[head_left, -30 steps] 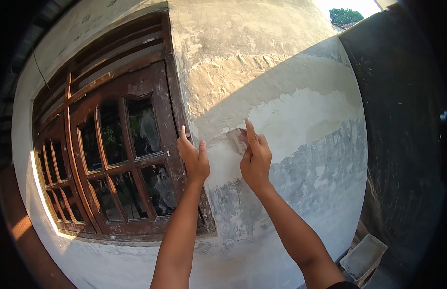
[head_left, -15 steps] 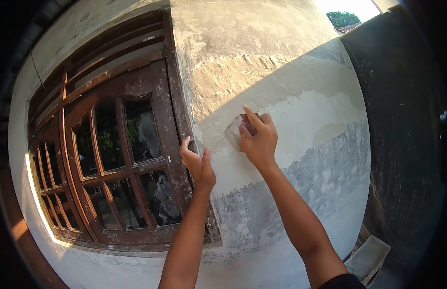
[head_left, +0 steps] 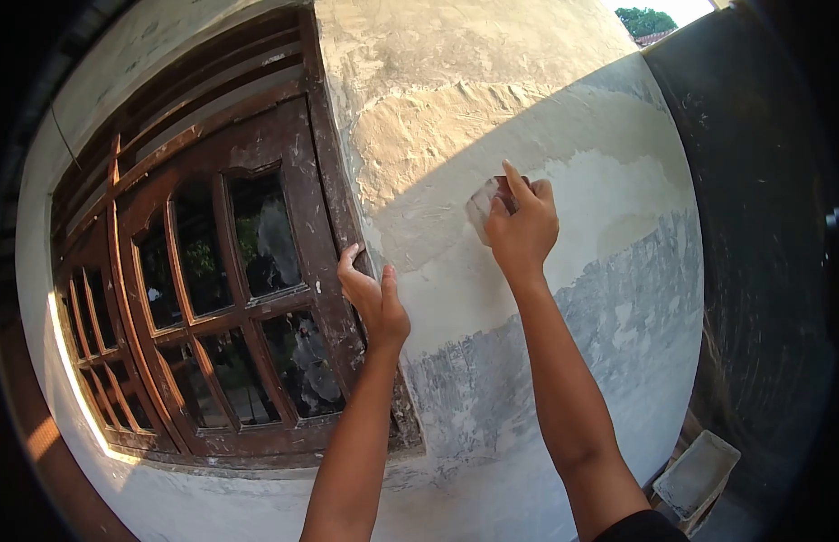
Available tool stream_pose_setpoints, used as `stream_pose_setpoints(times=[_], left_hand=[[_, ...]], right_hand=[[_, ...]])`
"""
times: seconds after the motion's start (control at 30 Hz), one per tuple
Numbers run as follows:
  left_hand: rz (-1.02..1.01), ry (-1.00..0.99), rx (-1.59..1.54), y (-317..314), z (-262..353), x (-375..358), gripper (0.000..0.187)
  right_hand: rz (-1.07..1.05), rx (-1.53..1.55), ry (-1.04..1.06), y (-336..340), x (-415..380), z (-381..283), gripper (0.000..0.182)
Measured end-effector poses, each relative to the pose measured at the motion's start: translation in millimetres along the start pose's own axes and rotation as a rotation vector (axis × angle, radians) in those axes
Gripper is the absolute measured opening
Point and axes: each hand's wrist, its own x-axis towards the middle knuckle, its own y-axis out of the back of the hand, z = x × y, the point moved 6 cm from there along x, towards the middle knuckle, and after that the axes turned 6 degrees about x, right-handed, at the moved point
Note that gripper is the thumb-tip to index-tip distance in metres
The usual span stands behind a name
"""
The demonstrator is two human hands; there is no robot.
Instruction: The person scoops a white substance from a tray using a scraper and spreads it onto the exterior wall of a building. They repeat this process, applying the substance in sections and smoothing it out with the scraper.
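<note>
My right hand [head_left: 525, 230] is closed around a putty scraper [head_left: 483, 206] with a dark red grip and a broad blade smeared with pale plaster. The blade lies against the wall [head_left: 428, 312], at the band of fresh, damp-looking plaster. Over at the right edge of the brown wooden window frame [head_left: 334, 194] is my left hand [head_left: 376, 298], its thumb apart from its curled fingers. Dark wood shows in the gap between them, and I see no tool there. Whether the fingertips press on the frame is hard to make out.
Smudged glass panes [head_left: 261, 237] fill the window on the left. Rough sunlit plaster [head_left: 419, 135] covers the upper wall, with grey patchy wall [head_left: 636, 298] lower down. A dark panel [head_left: 763, 226] stands at the right, and a plaster-stained tray [head_left: 699, 474] lies below it.
My right hand and the scraper have moved up and to the right along the wall. My left hand stays by the window frame. The view has shifted slightly.
</note>
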Motion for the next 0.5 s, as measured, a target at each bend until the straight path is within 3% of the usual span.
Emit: stream_pose_setpoints(times=[0.07,0.13,0.2,0.27,0.33,0.43,0.5], left_hand=[[0.013,0.021,-0.071,-2,-5,0,0.057],[0.014,0.028,-0.071,0,-1,0,0.053],[0.002,0.029,-0.067,2,1,0,0.05],[0.011,0.042,-0.065,2,1,0,0.049],[0.013,0.041,-0.077,2,1,0,0.049],[0.022,0.06,-0.123,0,-2,-1,0.049],[0.009,0.067,-0.15,1,-3,-1,0.049]], right_hand=[[-0.154,0.261,-0.036,-13,-15,-15,0.048],[-0.343,0.212,0.123,-37,-42,-30,0.048],[-0.249,0.114,0.065,-31,-31,-10,0.05],[-0.012,0.081,-0.06,-8,-9,19,0.05],[-0.003,0.078,-0.127,-5,-12,8,0.05],[-0.387,0.267,0.025,-44,-47,-33,0.047],[-0.274,0.143,-0.034,-39,-35,-13,0.048]])
